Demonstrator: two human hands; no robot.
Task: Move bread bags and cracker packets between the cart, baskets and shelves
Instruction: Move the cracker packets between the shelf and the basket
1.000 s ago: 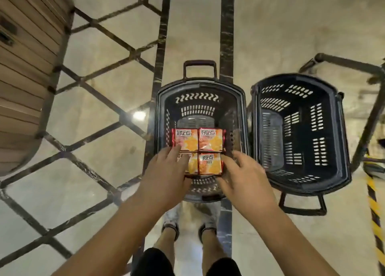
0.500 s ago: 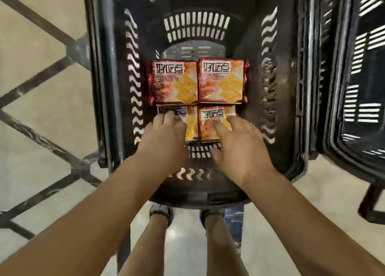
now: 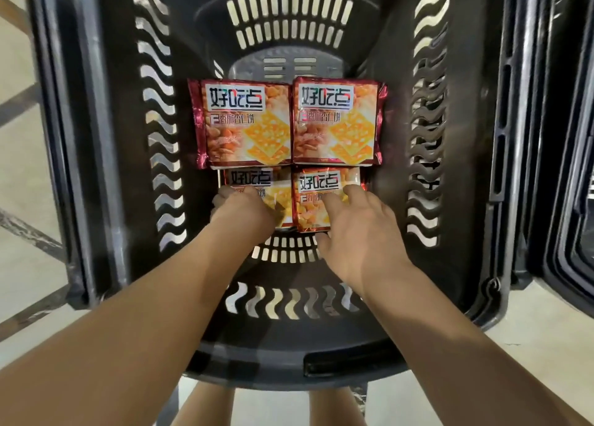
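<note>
Four orange-and-red cracker packets lie in a two-by-two block on the floor of a black plastic basket (image 3: 106, 155). The far-left packet (image 3: 244, 123) and the far-right packet (image 3: 337, 123) lie flat and untouched. My left hand (image 3: 241, 215) curls over the near-left packet (image 3: 254, 178) and hides its lower half. My right hand (image 3: 356, 232) lies on the near-right packet (image 3: 318, 184), with fingers on top and the thumb at its near edge.
A second black basket (image 3: 572, 174) stands right beside the first one on the right. Pale tiled floor with dark lines shows at the left, and my legs are below the basket's near rim.
The view has dropped much closer into the basket. Both hands have reached deeper and settled on the two near packets. The packets keep their places.
</note>
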